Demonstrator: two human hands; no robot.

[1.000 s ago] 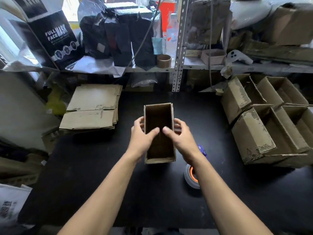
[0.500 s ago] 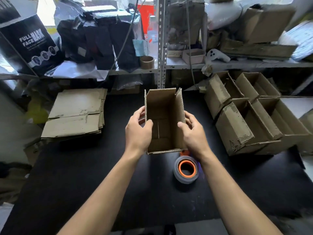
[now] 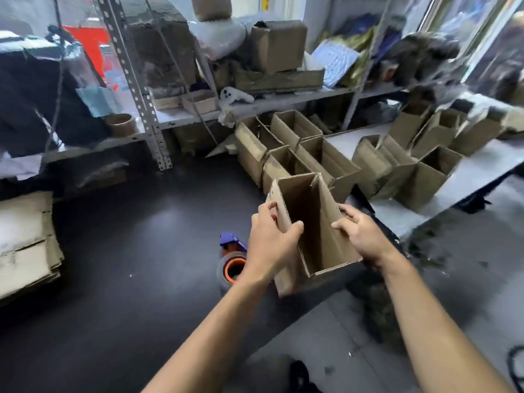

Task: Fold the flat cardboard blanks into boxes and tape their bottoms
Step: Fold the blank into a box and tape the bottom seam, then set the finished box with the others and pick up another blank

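- Lying at the left edge of the frame, the stack of flat blanks [image 3: 27,245] waits on the black table [image 3: 127,279]; more boxes remain to fold.
- Tape dispenser [image 3: 232,260], orange core and purple handle, sits lower centre, just beside the left wrist.
- Left hand [image 3: 269,245] grips the left wall of the open box [image 3: 314,222], thumb over the rim and inside.
- Box is centre frame, mouth toward the camera, tilted; its bottom is hidden, so the taping cannot be confirmed.
- Right hand [image 3: 363,236] grasps the right wall, fingers curled on the outer face.
- Finished boxes [image 3: 326,160] stand open-topped at centre right and upper right.
- Judgement: this looks like carrying a formed box toward that group. Best to hold both walls evenly so it stays square, and set it upright in a gap beside the others.
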